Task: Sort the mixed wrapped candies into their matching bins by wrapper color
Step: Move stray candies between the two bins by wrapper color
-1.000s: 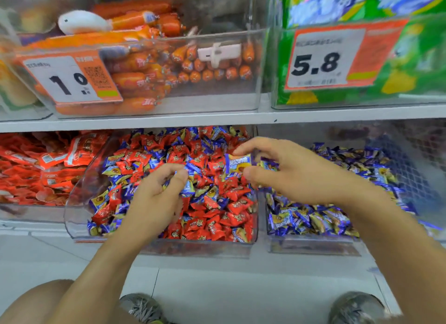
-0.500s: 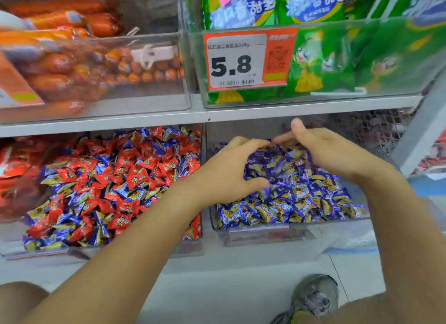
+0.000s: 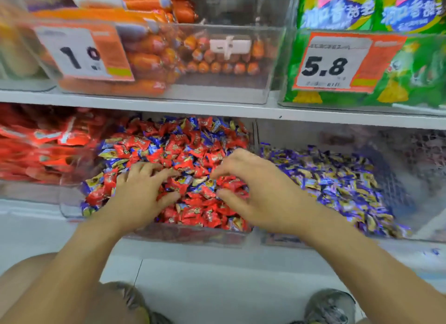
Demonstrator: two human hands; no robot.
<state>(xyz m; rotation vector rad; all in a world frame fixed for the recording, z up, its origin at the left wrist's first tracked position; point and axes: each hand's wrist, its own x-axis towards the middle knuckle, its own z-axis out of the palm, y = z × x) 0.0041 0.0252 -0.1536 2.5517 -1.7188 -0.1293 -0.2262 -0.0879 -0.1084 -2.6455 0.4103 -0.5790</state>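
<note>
A clear bin point(image 3: 188, 235) on the lower shelf holds a heap of mixed red and blue-yellow wrapped candies point(image 3: 183, 142). To its right, a second clear bin point(image 3: 424, 174) holds only blue-yellow candies point(image 3: 337, 179). Both hands are over the mixed bin. My left hand point(image 3: 137, 191) lies on the heap with fingers spread, touching the candies. My right hand point(image 3: 260, 191) hovers at the heap's right side, fingers and thumb bent apart over the wrappers. No candy is visibly held by either hand. The frame is slightly blurred.
Red flat packets point(image 3: 36, 150) fill the bin at the left. The white shelf edge point(image 3: 217, 109) runs just above the candy bins. Above it stand a sausage bin point(image 3: 156, 58) and green bags behind a 5.8 price tag point(image 3: 330, 63). My shoes point(image 3: 330, 306) rest on the tiled floor below.
Half a second ago both hands were over the blue-yellow bin on the right. They have swung back left over the mixed bin, and the blue candy pinched earlier is gone from my right hand.
</note>
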